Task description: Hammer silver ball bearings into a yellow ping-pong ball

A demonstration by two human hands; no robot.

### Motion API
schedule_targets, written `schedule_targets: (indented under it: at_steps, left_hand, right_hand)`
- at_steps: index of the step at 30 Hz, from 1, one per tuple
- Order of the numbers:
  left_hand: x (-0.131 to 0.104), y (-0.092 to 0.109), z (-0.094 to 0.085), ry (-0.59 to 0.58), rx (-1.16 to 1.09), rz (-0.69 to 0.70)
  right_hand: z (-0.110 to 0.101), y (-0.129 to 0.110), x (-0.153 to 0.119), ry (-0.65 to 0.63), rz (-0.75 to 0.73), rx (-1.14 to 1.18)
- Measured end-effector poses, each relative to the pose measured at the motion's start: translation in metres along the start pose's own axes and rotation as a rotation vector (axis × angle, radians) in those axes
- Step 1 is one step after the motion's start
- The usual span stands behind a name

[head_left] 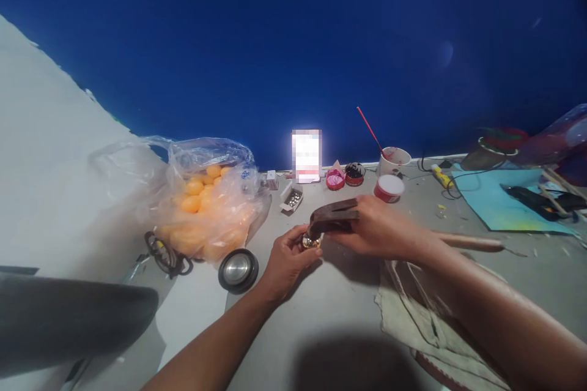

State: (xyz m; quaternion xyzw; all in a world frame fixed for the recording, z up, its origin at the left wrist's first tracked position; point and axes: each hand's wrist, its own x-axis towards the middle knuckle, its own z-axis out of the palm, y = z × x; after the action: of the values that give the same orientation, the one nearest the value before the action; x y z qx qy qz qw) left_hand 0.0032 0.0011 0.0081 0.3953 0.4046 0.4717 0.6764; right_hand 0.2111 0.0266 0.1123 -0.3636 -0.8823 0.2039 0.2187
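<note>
My left hand [293, 262] pinches a small round gold-coloured piece [312, 242] with shiny bits on it, low over the table. In my right hand [378, 229] is a dark curved metal tool [334, 212], whose blunt end bends down onto that piece. Two dark arms of the tool run back into the fingers; I cannot tell whether it is pliers or a hammer head. Beyond the right forearm shows a wooden handle [472, 241] with a thin tip; whether it belongs to the tool is hidden. A black-rimmed round metal disc [238, 270] lies left of my left hand.
Orange balls [202, 188] fill a clear plastic bag [220, 152] at left. A small open box [292, 198] holds shiny metal bits. Behind are a bright screen [307, 155], a paint-stained cup [394, 160] and a lidded tub [389, 188]. A pale cloth [426, 311] lies under the right forearm.
</note>
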Motion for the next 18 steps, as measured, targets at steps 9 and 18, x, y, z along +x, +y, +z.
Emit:
schedule_targets:
  at_steps: [9, 18]
  left_hand:
    - [0.0011, -0.0048, -0.0004, 0.057, -0.058, -0.001]
    - [0.0026, -0.0039, -0.0016, 0.036, 0.017, -0.027]
  right_hand:
    - [0.0023, -0.0008, -0.0014, 0.071, -0.061, -0.023]
    - [0.0003, 0.0016, -0.0018, 0.083, -0.074, -0.047]
